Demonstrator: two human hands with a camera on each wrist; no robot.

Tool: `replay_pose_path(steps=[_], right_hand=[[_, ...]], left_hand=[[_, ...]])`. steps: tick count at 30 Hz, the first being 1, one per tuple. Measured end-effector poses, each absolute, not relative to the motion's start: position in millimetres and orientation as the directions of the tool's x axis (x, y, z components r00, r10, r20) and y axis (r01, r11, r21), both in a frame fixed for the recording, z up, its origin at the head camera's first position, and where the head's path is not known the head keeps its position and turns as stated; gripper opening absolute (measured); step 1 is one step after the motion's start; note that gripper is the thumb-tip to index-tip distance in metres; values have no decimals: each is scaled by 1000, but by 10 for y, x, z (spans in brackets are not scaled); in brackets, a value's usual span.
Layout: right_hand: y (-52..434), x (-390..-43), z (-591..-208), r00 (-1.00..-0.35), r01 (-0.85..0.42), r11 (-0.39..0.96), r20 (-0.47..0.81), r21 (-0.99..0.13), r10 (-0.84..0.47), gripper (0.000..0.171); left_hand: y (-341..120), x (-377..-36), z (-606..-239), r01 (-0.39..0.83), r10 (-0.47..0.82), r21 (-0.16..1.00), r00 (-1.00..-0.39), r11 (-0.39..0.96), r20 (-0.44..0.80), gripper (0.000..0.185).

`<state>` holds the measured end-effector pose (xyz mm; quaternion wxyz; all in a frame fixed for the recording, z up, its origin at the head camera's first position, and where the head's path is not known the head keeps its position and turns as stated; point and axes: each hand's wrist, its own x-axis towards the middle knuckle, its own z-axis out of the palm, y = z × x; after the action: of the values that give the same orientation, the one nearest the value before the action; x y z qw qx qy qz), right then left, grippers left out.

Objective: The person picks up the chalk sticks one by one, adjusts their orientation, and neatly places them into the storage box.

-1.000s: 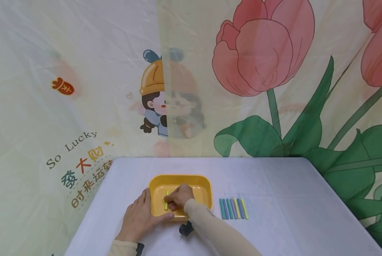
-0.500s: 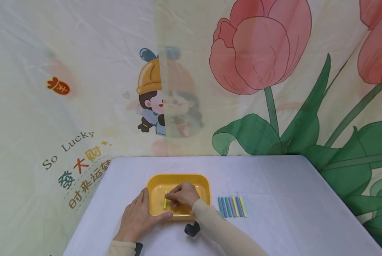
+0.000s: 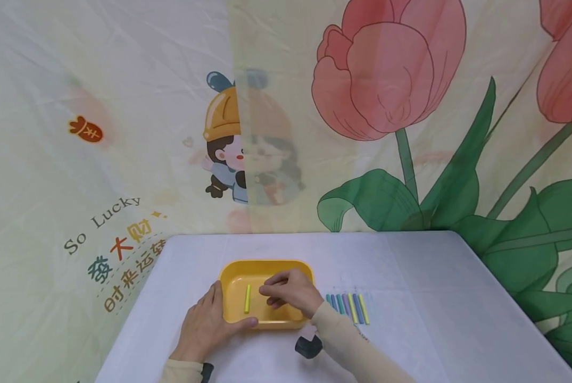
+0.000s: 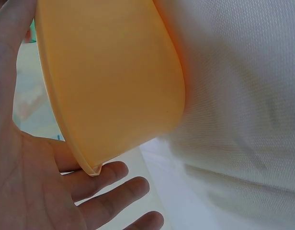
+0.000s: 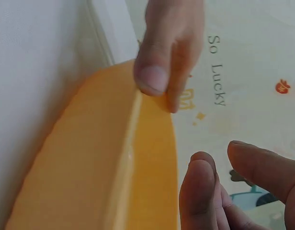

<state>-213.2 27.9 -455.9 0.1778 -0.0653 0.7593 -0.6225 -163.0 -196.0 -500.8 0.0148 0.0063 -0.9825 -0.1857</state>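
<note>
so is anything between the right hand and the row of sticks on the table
Nothing visible. The right hand hovers over the yellow tray, holding nothing. The row of sticks lies on the cloth just beyond the tray's right rim, with only that low rim and bare cloth between.

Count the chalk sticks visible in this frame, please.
7: one yellow-green stick lies in the yellow tray; six lie in a row on the table right of it. The right hand may hide more.
</note>
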Motion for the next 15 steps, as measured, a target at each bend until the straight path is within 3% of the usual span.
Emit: replay_pose_path(steps=[15], right_hand=[[1141, -2154, -4468, -966, 138, 287, -193, -948, -173, 44]], left_hand=[[-1966, -1620, -4985, -2, -14, 365, -999, 931, 31, 144]])
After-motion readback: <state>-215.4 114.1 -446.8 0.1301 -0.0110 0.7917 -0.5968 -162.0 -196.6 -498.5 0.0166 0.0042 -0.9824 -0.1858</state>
